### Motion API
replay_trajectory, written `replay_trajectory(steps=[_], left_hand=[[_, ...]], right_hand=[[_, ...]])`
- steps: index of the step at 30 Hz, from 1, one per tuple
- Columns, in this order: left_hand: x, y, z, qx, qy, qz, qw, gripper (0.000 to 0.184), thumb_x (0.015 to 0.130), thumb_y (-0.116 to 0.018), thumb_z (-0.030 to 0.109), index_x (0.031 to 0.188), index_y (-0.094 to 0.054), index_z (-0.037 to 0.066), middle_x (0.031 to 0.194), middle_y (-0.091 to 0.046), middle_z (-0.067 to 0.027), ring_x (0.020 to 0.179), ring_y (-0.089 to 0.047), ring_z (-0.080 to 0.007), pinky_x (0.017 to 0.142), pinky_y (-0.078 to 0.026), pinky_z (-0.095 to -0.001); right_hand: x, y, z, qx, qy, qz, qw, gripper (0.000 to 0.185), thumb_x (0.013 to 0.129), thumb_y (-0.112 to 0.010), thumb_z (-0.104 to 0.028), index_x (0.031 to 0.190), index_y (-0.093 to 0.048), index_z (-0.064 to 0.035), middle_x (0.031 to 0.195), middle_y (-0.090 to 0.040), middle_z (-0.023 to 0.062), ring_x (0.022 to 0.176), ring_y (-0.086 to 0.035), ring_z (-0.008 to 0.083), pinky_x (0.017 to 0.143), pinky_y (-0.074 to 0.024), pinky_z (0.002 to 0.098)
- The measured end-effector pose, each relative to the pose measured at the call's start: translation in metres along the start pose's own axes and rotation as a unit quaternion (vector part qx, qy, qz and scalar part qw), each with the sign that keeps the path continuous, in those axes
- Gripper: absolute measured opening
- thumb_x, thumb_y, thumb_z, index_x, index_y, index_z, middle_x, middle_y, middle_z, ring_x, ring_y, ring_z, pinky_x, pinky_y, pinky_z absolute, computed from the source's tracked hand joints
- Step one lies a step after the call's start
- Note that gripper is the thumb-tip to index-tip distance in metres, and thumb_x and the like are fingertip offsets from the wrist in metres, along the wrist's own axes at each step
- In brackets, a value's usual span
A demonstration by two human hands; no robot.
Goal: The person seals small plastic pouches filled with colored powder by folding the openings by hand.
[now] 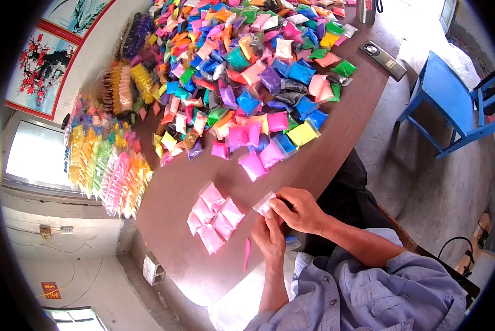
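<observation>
Both my hands meet at the front edge of the brown table. Between their fingers is a small clear packet with pale pink filling point(264, 203). My right hand point(300, 209) pinches it from above and the right. My left hand point(270, 233) grips its lower side, fingers closed; the part under the fingers is hidden. Left of my hands, several pale pink packets point(223, 226) lie grouped together on the table. A thin bright pink strip point(247, 255) rests close to my left wrist; I cannot make out what it is.
A big heap of colourful packets point(247, 77) covers the far part of the table point(175, 265). Bundles of packets point(106, 165) stand along its left side. A dark rectangular device point(382, 59) and a metal flask point(365, 11) sit at the far right edge. Beyond is a blue chair point(446, 94).
</observation>
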State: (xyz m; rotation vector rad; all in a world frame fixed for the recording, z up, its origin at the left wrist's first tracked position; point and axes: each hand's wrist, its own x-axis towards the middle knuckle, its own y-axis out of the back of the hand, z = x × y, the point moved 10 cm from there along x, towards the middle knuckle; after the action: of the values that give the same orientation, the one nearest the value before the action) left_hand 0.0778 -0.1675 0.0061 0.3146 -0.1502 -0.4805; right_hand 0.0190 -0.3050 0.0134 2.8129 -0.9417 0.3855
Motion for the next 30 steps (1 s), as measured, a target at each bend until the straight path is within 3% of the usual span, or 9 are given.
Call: replay_trajectory(steps=[5, 8, 10, 14, 18, 20, 22, 24, 30], left_hand=[[-0.002, 0.007, -0.019, 0.038, -0.029, 0.030, 0.998, 0.039, 0.110, -0.054, 0.029, 0.119, -0.068, -0.006, 0.092, -0.072, -0.0116, 0.085, -0.064, -0.0141, 0.072, -0.050, -0.0328], [0.000, 0.006, -0.012, 0.018, -0.033, 0.046, 0.998, 0.040, 0.111, -0.054, 0.033, 0.101, -0.068, -0.003, 0.076, -0.064, -0.0007, 0.073, -0.054, -0.0079, 0.061, -0.043, -0.0271], [0.001, -0.006, -0.005, -0.072, -0.020, -0.006, 0.997, 0.037, 0.109, -0.056, 0.028, 0.120, -0.069, -0.005, 0.096, -0.072, -0.0128, 0.086, -0.065, -0.0155, 0.074, -0.051, -0.0344], [-0.003, -0.008, -0.010, 0.036, -0.022, -0.029, 0.999, 0.038, 0.110, -0.054, 0.029, 0.109, -0.069, -0.006, 0.083, -0.071, -0.0128, 0.080, -0.066, -0.0159, 0.069, -0.051, -0.0360], [-0.003, -0.004, -0.011, 0.106, -0.029, -0.004, 0.994, 0.040, 0.111, -0.052, 0.029, 0.105, -0.068, -0.006, 0.080, -0.071, -0.0148, 0.075, -0.067, -0.0181, 0.066, -0.051, -0.0375], [-0.003, 0.002, -0.008, 0.059, -0.053, 0.048, 0.996, 0.042, 0.111, -0.052, 0.034, 0.098, -0.065, -0.003, 0.069, -0.063, -0.0017, 0.064, -0.053, -0.0076, 0.053, -0.041, -0.0288], [-0.004, 0.003, -0.006, 0.036, -0.043, 0.054, 0.997, 0.042, 0.111, -0.053, 0.035, 0.096, -0.065, -0.002, 0.068, -0.060, 0.0000, 0.065, -0.051, -0.0076, 0.053, -0.038, -0.0292], [-0.003, 0.001, -0.013, 0.034, 0.013, 0.013, 0.999, 0.042, 0.111, -0.052, 0.032, 0.110, -0.069, -0.007, 0.088, -0.073, -0.0129, 0.081, -0.066, -0.0166, 0.072, -0.052, -0.0346], [0.001, 0.006, -0.016, -0.030, 0.018, 0.039, 0.999, 0.036, 0.109, -0.056, 0.028, 0.112, -0.071, -0.005, 0.097, -0.072, -0.0108, 0.087, -0.065, -0.0153, 0.074, -0.051, -0.0317]], right_hand=[[0.003, -0.007, -0.005, -0.048, 0.013, -0.046, 0.998, 0.024, 0.103, -0.063, -0.021, 0.095, -0.067, 0.0006, 0.080, -0.066, 0.0163, 0.069, -0.065, 0.0293, 0.062, -0.0491, 0.0394], [0.002, -0.006, 0.000, -0.009, -0.019, -0.037, 0.999, 0.025, 0.103, -0.063, -0.022, 0.093, -0.067, 0.0010, 0.079, -0.066, 0.0160, 0.067, -0.064, 0.0274, 0.061, -0.0482, 0.0392], [0.003, 0.000, -0.001, 0.023, -0.027, -0.012, 0.999, 0.025, 0.103, -0.063, -0.021, 0.092, -0.066, 0.0013, 0.078, -0.065, 0.0157, 0.066, -0.064, 0.0257, 0.060, -0.0478, 0.0386], [0.000, 0.007, 0.004, 0.034, -0.040, 0.026, 0.998, 0.024, 0.103, -0.064, -0.020, 0.092, -0.066, 0.0015, 0.072, -0.062, 0.0145, 0.063, -0.063, 0.0182, 0.057, -0.0470, 0.0349], [0.001, 0.004, 0.000, -0.003, -0.011, 0.018, 1.000, 0.024, 0.103, -0.065, -0.021, 0.093, -0.066, 0.0012, 0.075, -0.063, 0.0155, 0.065, -0.064, 0.0234, 0.059, -0.0476, 0.0364], [0.002, 0.002, -0.005, -0.030, 0.010, 0.007, 0.999, 0.024, 0.103, -0.064, -0.021, 0.093, -0.066, 0.0011, 0.076, -0.063, 0.0159, 0.066, -0.064, 0.0262, 0.059, -0.0478, 0.0371], [0.001, -0.001, 0.000, -0.008, -0.020, -0.011, 1.000, 0.023, 0.103, -0.064, -0.020, 0.094, -0.066, 0.0011, 0.080, -0.065, 0.0168, 0.069, -0.064, 0.0318, 0.061, -0.0486, 0.0390], [0.000, 0.001, 0.003, 0.002, -0.038, -0.015, 0.999, 0.023, 0.102, -0.064, -0.021, 0.093, -0.066, 0.0001, 0.082, -0.065, 0.0184, 0.072, -0.064, 0.0368, 0.063, -0.0495, 0.0419], [0.000, 0.001, -0.006, -0.006, 0.024, -0.019, 1.000, 0.021, 0.100, -0.065, -0.020, 0.093, -0.066, -0.0004, 0.083, -0.065, 0.0187, 0.073, -0.064, 0.0381, 0.063, -0.0499, 0.0429]])
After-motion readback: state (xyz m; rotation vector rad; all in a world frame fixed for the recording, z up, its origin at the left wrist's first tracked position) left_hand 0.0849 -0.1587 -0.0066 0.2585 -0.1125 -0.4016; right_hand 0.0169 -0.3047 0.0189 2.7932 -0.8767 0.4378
